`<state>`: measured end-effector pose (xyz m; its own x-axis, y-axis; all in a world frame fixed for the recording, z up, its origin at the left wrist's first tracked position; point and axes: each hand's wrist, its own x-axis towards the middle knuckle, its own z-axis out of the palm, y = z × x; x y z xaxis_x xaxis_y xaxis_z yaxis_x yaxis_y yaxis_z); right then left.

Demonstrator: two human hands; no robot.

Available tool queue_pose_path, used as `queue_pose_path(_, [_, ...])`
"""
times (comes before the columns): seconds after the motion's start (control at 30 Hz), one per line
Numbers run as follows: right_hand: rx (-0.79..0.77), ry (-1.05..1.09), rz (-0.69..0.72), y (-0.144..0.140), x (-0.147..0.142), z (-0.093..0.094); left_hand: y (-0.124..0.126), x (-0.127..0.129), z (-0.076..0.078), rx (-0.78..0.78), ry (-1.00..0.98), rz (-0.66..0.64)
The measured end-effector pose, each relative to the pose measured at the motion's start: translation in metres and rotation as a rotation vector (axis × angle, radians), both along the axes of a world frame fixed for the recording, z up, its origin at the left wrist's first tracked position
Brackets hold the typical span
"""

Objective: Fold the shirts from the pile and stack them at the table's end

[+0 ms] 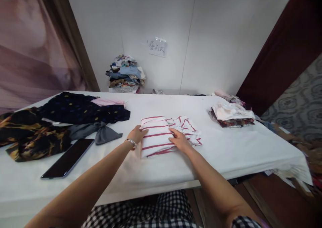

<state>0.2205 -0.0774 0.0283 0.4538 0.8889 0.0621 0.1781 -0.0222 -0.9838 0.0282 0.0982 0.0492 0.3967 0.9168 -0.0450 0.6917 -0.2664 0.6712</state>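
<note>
While both hands rest flat on the striped shirt (161, 135), I see neither one clenched: my left hand (136, 134) lies open-palmed on its left edge, and my right hand (179, 140) presses open fingers on its middle. That shirt sits folded near the front edge of the white table (226, 154). A phone (67, 158) lies to the left, just beside a grey cloth (97, 131) and dark patterned clothes (62, 117). A small folded stack (231, 115) sits well apart on the right, and another pile (125, 73) stands by the wall.
</note>
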Motion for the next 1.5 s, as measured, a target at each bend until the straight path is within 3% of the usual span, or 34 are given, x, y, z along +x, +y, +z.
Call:
queue_pose_path(0.2, [-0.007,-0.244,-0.181,-0.007,-0.004,0.005,-0.001,0.008,0.003,-0.179,-0.081,-0.022])
queue_pose_path(0.37, [-0.141,-0.389,-0.207,-0.019,-0.001,0.003,0.002,0.014,0.005,-0.233,-0.088,-0.035])
queue_pose_path(0.5, [0.006,-0.378,-0.281,-0.045,-0.007,0.002,0.014,0.017,0.006,-0.163,-0.050,-0.025])
queue_pose_path(0.57, [0.028,-0.238,-0.312,-0.066,-0.014,0.001,0.022,0.019,0.009,-0.031,-0.024,-0.030])
queue_pose_path(0.63, [-0.047,0.049,-0.327,-0.087,-0.025,0.000,0.028,0.026,0.013,0.125,-0.003,-0.093])
queue_pose_path(0.73, [-0.142,0.530,-0.345,-0.110,-0.042,0.004,0.032,0.049,0.022,0.280,0.045,-0.323])
queue_pose_path(0.8, [-0.126,0.758,-0.349,-0.115,-0.050,0.010,0.033,0.073,0.027,0.300,0.113,-0.494])
queue_pose_path(0.9, [-0.059,0.970,-0.306,-0.108,-0.056,0.019,0.037,0.112,0.027,0.226,0.206,-0.635])
queue_pose_path(1.03, [0.043,1.063,-0.253,-0.080,-0.059,0.018,0.047,0.152,0.022,0.100,0.273,-0.664])
queue_pose_path(1.23, [0.083,1.040,-0.361,-0.042,-0.060,0.004,0.054,0.172,0.026,-0.015,0.297,-0.644])
queue_pose_path(1.37, [0.040,0.800,-0.363,-0.033,-0.052,0.009,0.062,0.167,0.047,-0.046,0.247,-0.652])
queue_pose_path(1.5, [0.093,0.572,-0.368,-0.021,-0.021,0.041,0.085,0.149,0.091,-0.020,0.061,-0.602])
